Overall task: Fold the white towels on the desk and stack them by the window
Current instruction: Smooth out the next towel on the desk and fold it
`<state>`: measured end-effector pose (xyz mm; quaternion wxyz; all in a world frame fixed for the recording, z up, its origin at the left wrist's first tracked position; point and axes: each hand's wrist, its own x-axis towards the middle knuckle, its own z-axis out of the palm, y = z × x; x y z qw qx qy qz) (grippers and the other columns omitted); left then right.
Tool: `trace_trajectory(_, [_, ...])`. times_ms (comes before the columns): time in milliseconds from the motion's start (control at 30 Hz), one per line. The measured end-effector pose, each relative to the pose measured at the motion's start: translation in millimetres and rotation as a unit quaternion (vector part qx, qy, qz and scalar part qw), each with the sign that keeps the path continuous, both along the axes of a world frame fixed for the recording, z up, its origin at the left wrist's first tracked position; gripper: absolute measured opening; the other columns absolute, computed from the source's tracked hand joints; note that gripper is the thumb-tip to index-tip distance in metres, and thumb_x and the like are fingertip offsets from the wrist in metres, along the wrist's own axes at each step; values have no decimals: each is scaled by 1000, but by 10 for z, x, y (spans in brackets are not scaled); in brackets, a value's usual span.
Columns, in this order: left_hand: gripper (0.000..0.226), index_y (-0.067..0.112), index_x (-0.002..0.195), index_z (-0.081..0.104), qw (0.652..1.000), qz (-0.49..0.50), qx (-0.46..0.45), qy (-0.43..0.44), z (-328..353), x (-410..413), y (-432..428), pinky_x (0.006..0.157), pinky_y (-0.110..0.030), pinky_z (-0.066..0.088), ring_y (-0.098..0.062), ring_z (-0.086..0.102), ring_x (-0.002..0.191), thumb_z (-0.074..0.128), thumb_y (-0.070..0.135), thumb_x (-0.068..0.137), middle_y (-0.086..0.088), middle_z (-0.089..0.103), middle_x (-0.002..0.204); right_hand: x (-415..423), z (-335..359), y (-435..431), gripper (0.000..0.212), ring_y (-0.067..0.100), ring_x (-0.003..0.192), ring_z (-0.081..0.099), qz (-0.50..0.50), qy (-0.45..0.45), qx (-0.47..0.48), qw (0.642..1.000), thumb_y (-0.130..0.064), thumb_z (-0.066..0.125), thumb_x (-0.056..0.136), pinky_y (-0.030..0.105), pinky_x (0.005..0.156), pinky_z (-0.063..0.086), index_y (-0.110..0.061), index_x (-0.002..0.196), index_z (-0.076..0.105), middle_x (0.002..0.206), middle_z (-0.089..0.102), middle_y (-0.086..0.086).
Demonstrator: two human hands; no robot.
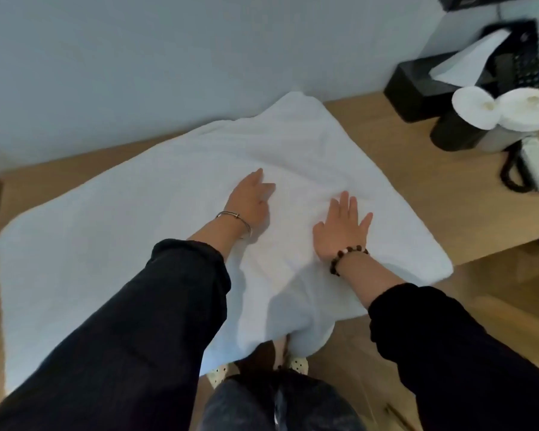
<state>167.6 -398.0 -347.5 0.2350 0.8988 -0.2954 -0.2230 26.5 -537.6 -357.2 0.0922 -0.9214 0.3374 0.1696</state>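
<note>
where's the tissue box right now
Head view, far right of the desk: the black tissue box stands near the wall, just behind two white paper rolls.

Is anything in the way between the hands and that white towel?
Nothing visible: the left hand and right hand both rest directly on the towel, spread over the desk. No window shows here.

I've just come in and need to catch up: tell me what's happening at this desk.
A person has a white towel spread across the wooden desk. The left hand and the right hand both lie flat on its middle, fingers straight. Its near edge hangs over the desk's front. No folded stack is in view. A black tissue box and two paper rolls stand at the far right.
</note>
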Motion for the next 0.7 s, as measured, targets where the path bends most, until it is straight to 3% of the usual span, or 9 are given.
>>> trace_trajectory(133, [46, 21, 142, 41, 985, 79, 84, -132, 145, 115, 954, 116, -38, 14, -22, 17, 144, 43, 16, 97, -5, 24, 156, 248, 102, 456, 60, 25, 145, -16, 113, -14, -26, 993, -32, 18, 101, 51, 116, -4, -14, 151, -9, 157, -20, 7])
trace_trajectory(267, [54, 29, 150, 15, 933, 271, 222, -83, 113, 21, 1858, 114, -53, 13, -25, 4, 145, 34, 28, 99, -3, 7, 159, 677, 151, 1017, 58, 25, 145, -18, 235, -46, 1, 971, -36, 15, 102, 49, 117, -6, -19, 151, -11, 158, -21, 5])
trace_trajectory(333, [56, 35, 150, 1, 914, 315, 250, -47, 51, -69, 2196, 113, -59, 9, -26, -7, 145, 26, 40, 99, 1, -5, 159, 922, 140, 1332, 57, 24, 145, -16, 301, -61, 17, 952, -38, 16, 102, 48, 117, -5, -24, 151, -9, 158, -19, 3])
trace_trajectory(500, [58, 48, 142, -21, 913, 302, 272, -32, -220, -182, 2603, 109, -65, 4, -25, -20, 143, 10, 60, 94, 7, -24, 156, 1232, -69, 1866, 56, 24, 145, -16, 356, -20, 15, 934, -45, 11, 100, 57, 113, -2, -33, 150, -11, 158, -20, -1])
trace_trajectory(700, [53, 45, 144, -16, 937, 235, 250, -72, -330, 193, 2630, 109, -63, 1, -20, -23, 143, 9, 49, 98, 7, -24, 156, 1239, -213, 1814, 59, 20, 144, -20, 288, -20, 0, 958, -52, 9, 94, 66, 107, -5, -42, 146, -17, 156, -24, -6])
